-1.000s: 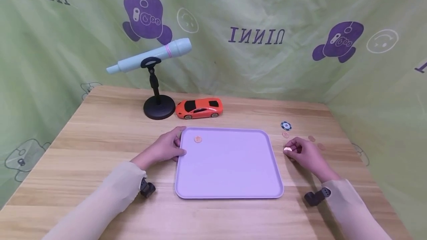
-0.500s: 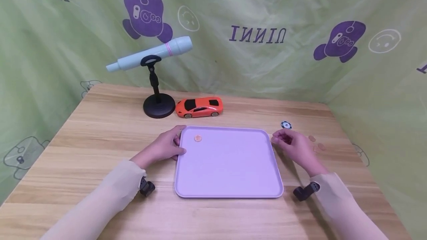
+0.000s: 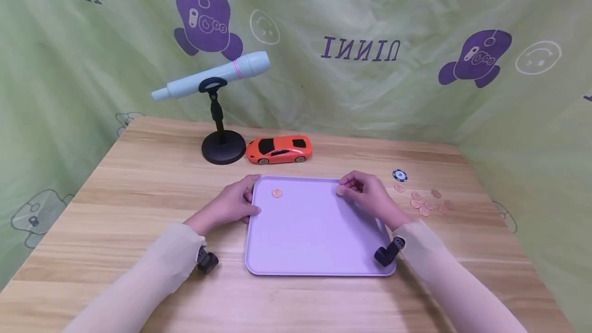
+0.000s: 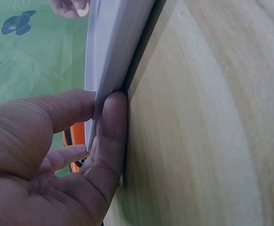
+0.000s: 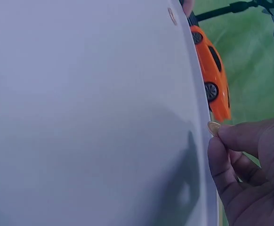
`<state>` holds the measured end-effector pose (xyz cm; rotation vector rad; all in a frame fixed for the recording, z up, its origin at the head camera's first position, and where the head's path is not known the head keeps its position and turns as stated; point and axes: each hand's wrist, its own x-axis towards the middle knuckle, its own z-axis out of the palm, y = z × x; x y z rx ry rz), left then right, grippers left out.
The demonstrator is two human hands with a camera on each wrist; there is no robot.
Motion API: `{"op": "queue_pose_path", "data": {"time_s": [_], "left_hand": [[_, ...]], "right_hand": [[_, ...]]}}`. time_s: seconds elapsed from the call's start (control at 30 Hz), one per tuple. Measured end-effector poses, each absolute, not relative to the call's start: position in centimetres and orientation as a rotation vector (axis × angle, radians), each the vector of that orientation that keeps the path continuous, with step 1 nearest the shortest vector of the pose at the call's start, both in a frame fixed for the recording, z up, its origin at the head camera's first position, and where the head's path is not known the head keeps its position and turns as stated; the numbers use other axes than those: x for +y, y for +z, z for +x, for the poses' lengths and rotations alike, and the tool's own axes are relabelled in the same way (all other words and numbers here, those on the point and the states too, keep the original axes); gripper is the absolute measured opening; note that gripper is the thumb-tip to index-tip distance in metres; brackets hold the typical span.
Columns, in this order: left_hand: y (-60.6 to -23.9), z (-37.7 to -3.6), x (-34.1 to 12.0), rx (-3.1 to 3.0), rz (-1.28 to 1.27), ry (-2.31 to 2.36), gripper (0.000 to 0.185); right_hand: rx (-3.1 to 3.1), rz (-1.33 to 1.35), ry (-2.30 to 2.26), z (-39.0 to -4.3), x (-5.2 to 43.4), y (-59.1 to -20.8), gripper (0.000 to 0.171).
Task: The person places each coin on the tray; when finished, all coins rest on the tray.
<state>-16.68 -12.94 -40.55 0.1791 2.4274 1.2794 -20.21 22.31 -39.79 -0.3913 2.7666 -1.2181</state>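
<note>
Over the tray, right hand pinches a coin.

We wear long, pale beige sleeves of a thin, slightly sheer cloth on both arms, and they reach down to the wrists. Our left hand and right hand are bare, with no gloves, rings or watch to be seen. A small black camera mount sits strapped under our left wrist, and a like black mount sits under our right wrist. Our fingernails are short and plain.
</note>
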Motion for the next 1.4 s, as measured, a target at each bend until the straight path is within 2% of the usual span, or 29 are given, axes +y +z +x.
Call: {"op": "queue_pose_path", "data": {"time_s": [0.53, 1.4], "left_hand": [[-40.7, -16.9, -13.1, 2.434, 0.213, 1.285, 0.084], [-40.2, -16.6, -13.0, 2.435, 0.203, 1.274, 0.084]], "right_hand": [[2.521, -0.497, -1.388, -21.4, 14.2, -40.5, 0.016], [2.648, -0.544, -1.155, -21.0, 12.2, -40.6, 0.009]]}}
